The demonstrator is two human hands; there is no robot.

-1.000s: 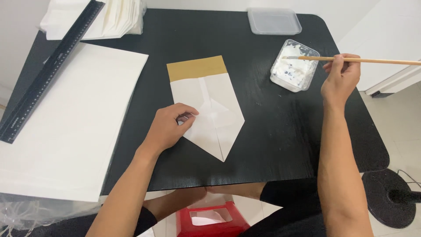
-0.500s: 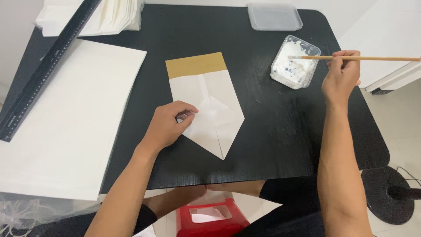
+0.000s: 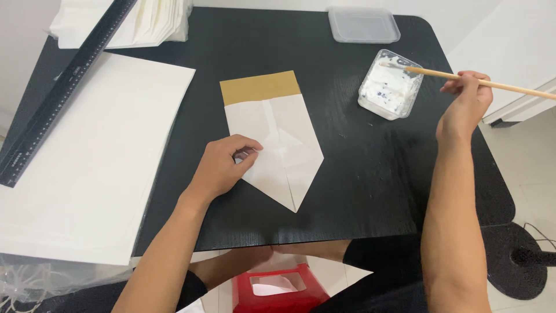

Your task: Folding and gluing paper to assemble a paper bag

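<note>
Left hand (image 3: pixel 223 168) presses curled fingers flat on the folded paper (image 3: pixel 275 145) mid-table, its point aimed toward the person, long axis running near-to-far. Right hand (image 3: pixel 463 104) pinches the brush (image 3: pixel 480 83) over the glue tub (image 3: pixel 389 87).

Your left hand (image 3: pixel 223 168) lies palm-down, fingers curled, forearm angled inward. Your right hand (image 3: pixel 463 104) is raised, fingers pinched closed, forearm stretched straight ahead.

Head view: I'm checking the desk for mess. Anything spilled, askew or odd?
Nothing spilled on the table. The glue tub is smeared inside only. The ruler lies diagonally across the paper stack, overhanging the table edge. The left hand pins the folded paper.
</note>
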